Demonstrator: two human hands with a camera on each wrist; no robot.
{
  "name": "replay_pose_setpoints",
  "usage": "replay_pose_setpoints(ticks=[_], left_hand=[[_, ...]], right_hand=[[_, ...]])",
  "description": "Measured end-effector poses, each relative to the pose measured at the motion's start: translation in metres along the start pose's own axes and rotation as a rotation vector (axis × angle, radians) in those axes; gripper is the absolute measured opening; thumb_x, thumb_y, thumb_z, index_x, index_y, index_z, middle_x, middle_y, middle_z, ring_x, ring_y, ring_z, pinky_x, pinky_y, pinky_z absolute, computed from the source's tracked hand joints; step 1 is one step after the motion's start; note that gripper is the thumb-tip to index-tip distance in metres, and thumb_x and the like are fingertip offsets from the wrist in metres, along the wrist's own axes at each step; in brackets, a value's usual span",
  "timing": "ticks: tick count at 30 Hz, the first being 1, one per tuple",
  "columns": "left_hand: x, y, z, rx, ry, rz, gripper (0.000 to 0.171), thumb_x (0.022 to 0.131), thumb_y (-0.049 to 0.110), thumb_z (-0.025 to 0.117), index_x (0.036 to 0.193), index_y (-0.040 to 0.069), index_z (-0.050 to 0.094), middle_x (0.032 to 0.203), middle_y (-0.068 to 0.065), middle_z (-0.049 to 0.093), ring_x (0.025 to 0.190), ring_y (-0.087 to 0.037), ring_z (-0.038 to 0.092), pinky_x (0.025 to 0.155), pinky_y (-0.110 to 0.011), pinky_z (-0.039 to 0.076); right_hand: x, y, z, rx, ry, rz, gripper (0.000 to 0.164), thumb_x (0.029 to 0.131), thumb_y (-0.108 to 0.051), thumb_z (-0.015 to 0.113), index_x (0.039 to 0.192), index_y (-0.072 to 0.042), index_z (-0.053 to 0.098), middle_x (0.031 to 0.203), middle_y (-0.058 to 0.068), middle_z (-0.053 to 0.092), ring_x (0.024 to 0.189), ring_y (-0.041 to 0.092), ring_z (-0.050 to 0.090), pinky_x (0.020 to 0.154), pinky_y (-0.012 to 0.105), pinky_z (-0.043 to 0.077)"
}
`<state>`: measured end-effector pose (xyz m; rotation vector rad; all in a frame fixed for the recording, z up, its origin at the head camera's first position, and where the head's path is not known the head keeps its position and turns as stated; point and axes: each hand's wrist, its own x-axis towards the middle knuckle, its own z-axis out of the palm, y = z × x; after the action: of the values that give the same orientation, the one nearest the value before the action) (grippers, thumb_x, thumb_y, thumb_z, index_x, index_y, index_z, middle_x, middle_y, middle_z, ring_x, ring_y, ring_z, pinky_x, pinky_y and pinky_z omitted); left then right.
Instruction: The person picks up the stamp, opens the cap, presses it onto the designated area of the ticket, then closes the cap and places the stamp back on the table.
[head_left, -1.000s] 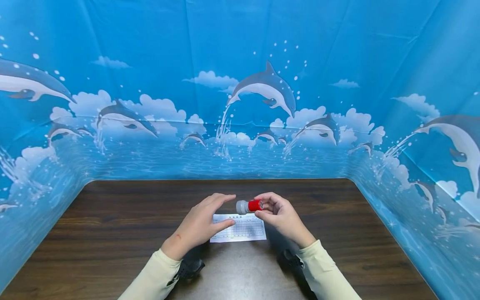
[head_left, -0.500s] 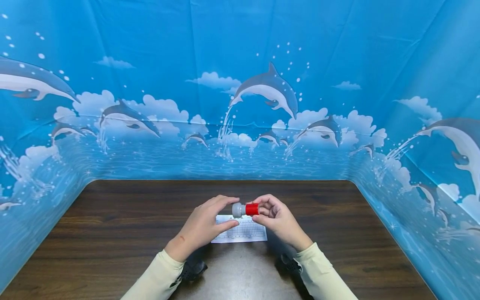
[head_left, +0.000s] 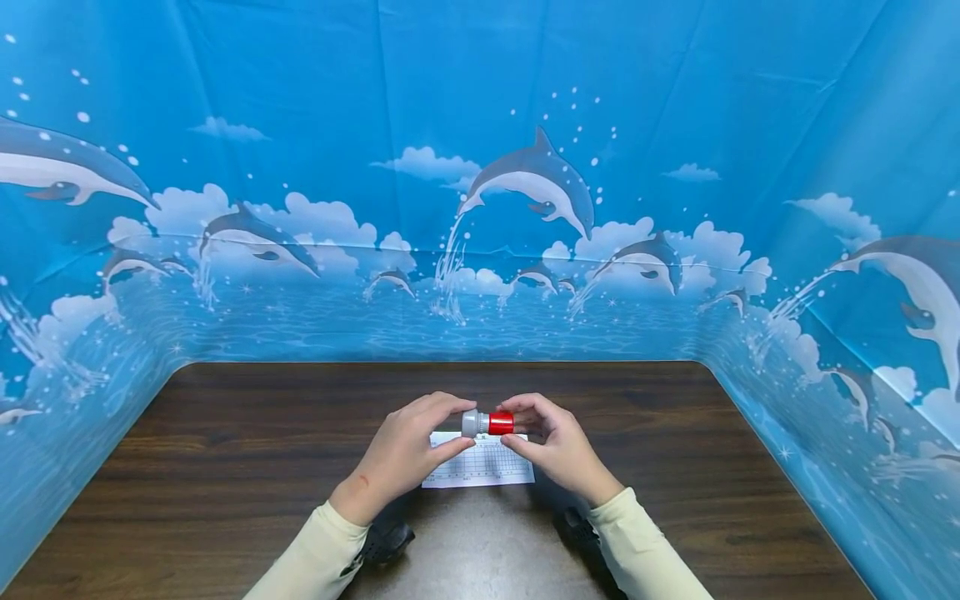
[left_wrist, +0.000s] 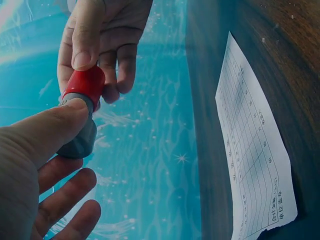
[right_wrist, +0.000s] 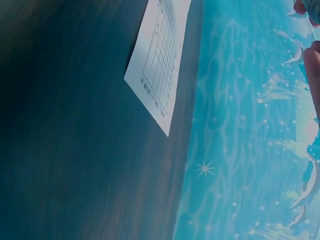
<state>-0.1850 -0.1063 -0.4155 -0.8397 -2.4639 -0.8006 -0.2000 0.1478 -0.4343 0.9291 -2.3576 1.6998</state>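
A small glossy cylinder [head_left: 492, 423], red at one end and grey at the other, is held above the wood-grained table [head_left: 225, 458], near a thin rectangular paper slip [head_left: 480, 468]. The grey end is pinched by the left hand [head_left: 405, 440], the red end by the right hand [head_left: 561, 446].

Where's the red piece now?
Head view: below centre, the red piece is held by the right hand, right of the gray piece, just above the paper in the image.
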Motion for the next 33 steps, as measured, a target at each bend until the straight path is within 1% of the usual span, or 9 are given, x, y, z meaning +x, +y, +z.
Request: replay_pose_setpoints(ticks=[5,12,16,19,22,25,28,32,33], left_hand=[[-0.0002,-0.0015,0.0000,-0.002,0.019,0.040,0.050,0.082,0.025,0.090,0.128,0.017,0.072,0.119,0.005,0.072,0.109,-0.011,0.069,0.090,-0.035,0.060],[-0.0009,-0.0041,-0.0003,-0.017,0.025,0.067,0.055,0.081,0.028,0.091,0.131,0.018,0.070,0.124,0.005,0.071,0.113,-0.011,0.068,0.093,-0.035,0.059],[-0.0014,-0.0061,-0.0008,-0.004,0.036,0.098,0.057,0.080,0.029,0.092,0.131,0.018,0.069,0.125,0.003,0.071,0.115,-0.013,0.067,0.094,-0.036,0.058],[-0.0014,-0.0069,-0.0010,0.010,0.048,0.116,0.055,0.079,0.028,0.093,0.129,0.016,0.071,0.123,0.002,0.072,0.114,-0.014,0.069,0.094,-0.036,0.058],[-0.0011,-0.0072,-0.0011,0.026,0.060,0.124,0.054,0.079,0.027,0.093,0.127,0.015,0.072,0.121,0.001,0.074,0.112,-0.014,0.070,0.093,-0.036,0.059],[-0.0013,-0.0071,-0.0010,0.034,0.069,0.125,0.052,0.079,0.026,0.093,0.126,0.015,0.073,0.119,0.001,0.075,0.108,-0.014,0.072,0.089,-0.034,0.060],[-0.0018,-0.0069,-0.0008,0.016,0.070,0.116,0.051,0.079,0.025,0.092,0.126,0.015,0.074,0.118,0.002,0.075,0.094,-0.010,0.072,0.081,-0.030,0.062],[-0.0020,-0.0063,-0.0002,-0.021,0.071,0.098,0.050,0.080,0.024,0.092,0.126,0.014,0.074,0.116,0.003,0.075,0.076,-0.007,0.064,0.068,-0.025,0.060],[-0.0019,-0.0061,0.0000,-0.025,0.073,0.095,0.050,0.080,0.024,0.092,0.126,0.015,0.074,0.115,0.003,0.074,0.075,-0.006,0.062,0.067,-0.024,0.058]], right_hand=[[0.0004,0.0010,0.0000,-0.077,0.012,-0.081,0.037,0.088,-0.005,0.082,0.121,-0.014,0.069,0.114,0.001,0.071,0.098,0.016,0.072,0.085,0.047,0.062],[0.0007,-0.0005,0.0011,-0.150,0.060,-0.186,0.039,0.085,0.000,0.084,0.119,-0.013,0.072,0.116,0.000,0.071,0.098,0.015,0.072,0.081,0.043,0.063],[0.0006,-0.0020,0.0016,-0.136,0.079,-0.205,0.041,0.084,0.005,0.083,0.120,-0.011,0.073,0.116,0.003,0.072,0.099,0.018,0.071,0.081,0.041,0.063],[0.0005,-0.0021,0.0019,-0.120,0.084,-0.201,0.041,0.083,0.007,0.082,0.120,-0.007,0.072,0.116,0.005,0.072,0.099,0.020,0.071,0.080,0.038,0.063],[0.0002,-0.0028,0.0026,-0.115,0.085,-0.190,0.040,0.083,0.007,0.082,0.120,-0.007,0.072,0.116,0.006,0.072,0.100,0.019,0.071,0.080,0.034,0.062],[0.0001,-0.0044,0.0033,-0.112,0.087,-0.177,0.039,0.084,0.004,0.083,0.119,-0.009,0.073,0.116,0.006,0.072,0.100,0.020,0.071,0.080,0.032,0.062],[-0.0001,-0.0045,0.0043,-0.115,0.090,-0.180,0.039,0.083,0.005,0.083,0.119,-0.007,0.073,0.116,0.009,0.072,0.099,0.022,0.071,0.078,0.032,0.063],[-0.0003,-0.0041,0.0049,-0.110,0.095,-0.178,0.038,0.084,0.003,0.083,0.119,-0.007,0.073,0.115,0.009,0.072,0.098,0.021,0.071,0.077,0.033,0.063],[-0.0005,-0.0036,0.0051,-0.109,0.096,-0.175,0.037,0.084,0.003,0.083,0.119,-0.008,0.073,0.115,0.008,0.072,0.097,0.021,0.071,0.077,0.033,0.063]])
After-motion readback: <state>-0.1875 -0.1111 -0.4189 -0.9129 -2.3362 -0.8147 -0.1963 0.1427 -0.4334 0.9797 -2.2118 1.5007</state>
